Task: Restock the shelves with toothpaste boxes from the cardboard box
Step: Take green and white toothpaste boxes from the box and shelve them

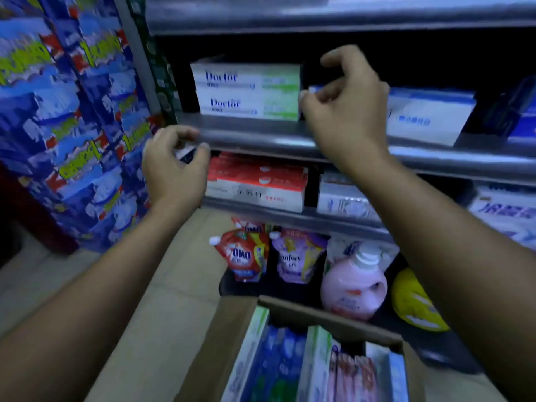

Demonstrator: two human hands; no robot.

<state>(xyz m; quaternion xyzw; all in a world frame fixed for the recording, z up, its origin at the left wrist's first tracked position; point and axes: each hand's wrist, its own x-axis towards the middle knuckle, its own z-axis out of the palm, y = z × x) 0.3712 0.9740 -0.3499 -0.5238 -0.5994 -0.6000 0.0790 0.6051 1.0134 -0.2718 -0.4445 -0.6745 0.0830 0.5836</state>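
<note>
While both hands are lifted to the grey metal shelf [261, 132], the work looks to be at the placing step. The right hand [345, 103], fingers curled, has its fingertips at the near end of a blue-and-white box [314, 89] beside two stacked boxes reading "Doctor" [246, 91]; whether it pinches that box or only touches it cannot be told. The left hand [174, 163], lower down, curls thumb and fingers round a small dark-and-white object [185, 153] too blurred to name. Below stands the open cardboard box [290, 311], with more toothpaste boxes [261, 361] upright inside. The next move likely calls for squaring the box against its neighbours, then reaching down for another. A red pouch [240, 256] on the lowest shelf reads "OMO"; other labels are blurred.
</note>
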